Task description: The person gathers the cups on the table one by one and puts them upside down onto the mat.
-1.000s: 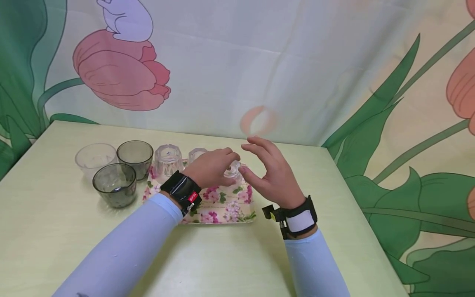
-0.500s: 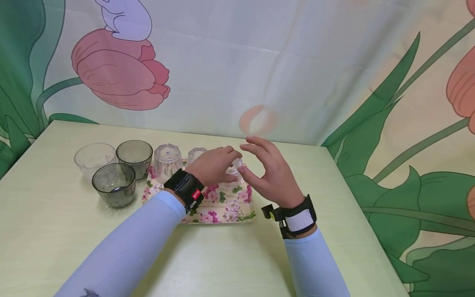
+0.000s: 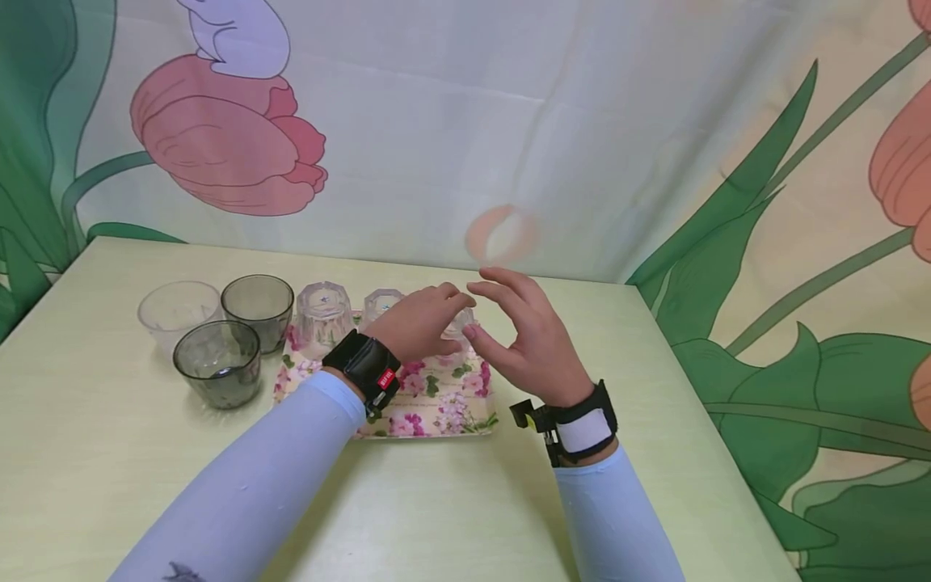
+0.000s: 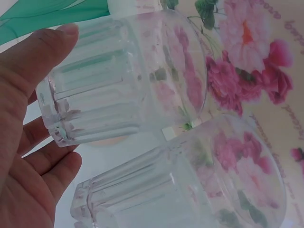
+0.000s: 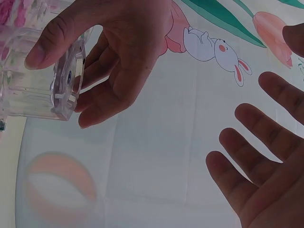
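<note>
My left hand (image 3: 418, 323) pinches the base of an upturned clear faceted drinking glass (image 4: 123, 80) between thumb and fingers. Its rim is down at the floral tray (image 3: 436, 412); whether it touches, I cannot tell. Beside it on the tray, another upturned clear glass (image 4: 180, 185) appears in the left wrist view. Two more upturned glasses show left of the held one in the head view: a tall glass (image 3: 323, 315) and a partly hidden glass (image 3: 380, 304). To the right, my right hand (image 3: 534, 339) hovers with fingers spread and loosely bent, holding nothing.
Left of the tray stand a clear bowl-like cup (image 3: 178, 311) and two smoky grey cups, a rear cup (image 3: 258, 311) and a front cup (image 3: 218, 364), all upright. A printed cloth (image 3: 407, 145) hangs behind the pale table (image 3: 436, 517).
My left hand has shifted slightly right relative to the tray, still on the glass. My right hand keeps nearly the same pose. The head view has turned a little.
</note>
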### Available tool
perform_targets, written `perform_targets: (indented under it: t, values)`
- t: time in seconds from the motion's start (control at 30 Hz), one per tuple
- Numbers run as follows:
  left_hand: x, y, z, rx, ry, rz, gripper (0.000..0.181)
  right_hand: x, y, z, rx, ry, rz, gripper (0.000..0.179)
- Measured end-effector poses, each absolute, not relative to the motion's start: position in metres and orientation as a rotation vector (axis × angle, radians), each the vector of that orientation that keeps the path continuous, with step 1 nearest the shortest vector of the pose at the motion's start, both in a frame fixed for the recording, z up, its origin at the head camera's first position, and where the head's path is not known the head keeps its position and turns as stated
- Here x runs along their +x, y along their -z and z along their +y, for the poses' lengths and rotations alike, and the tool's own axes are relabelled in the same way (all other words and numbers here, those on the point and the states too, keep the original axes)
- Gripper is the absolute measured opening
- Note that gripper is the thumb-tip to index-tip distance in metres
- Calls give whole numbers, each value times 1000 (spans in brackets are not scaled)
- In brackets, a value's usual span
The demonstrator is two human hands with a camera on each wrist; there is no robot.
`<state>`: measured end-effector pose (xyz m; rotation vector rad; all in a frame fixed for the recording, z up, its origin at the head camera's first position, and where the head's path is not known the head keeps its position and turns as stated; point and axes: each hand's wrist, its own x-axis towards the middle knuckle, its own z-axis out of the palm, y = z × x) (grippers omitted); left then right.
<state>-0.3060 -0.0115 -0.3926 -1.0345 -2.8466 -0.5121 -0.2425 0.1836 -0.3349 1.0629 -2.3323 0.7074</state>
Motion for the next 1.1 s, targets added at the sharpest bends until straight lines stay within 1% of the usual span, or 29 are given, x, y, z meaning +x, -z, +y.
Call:
perform_targets:
  t: [0.4, 0.6, 0.9, 1.1]
  values:
    - [-313, 402, -12, -964, 509, -2862, 61, -244, 336, 183, 1084, -703, -2322, 44]
    - [-314, 404, -14, -968, 485, -2852, 59, -245, 338, 182, 1085, -708, -2321, 44]
    - [-315, 408, -24, -979, 529, -2821, 62, -244, 337, 182, 1076, -700, -2335, 44]
    - [-307, 402, -28, -981, 592, -2797, 61, -245, 338, 183, 1073, -693, -2354, 45]
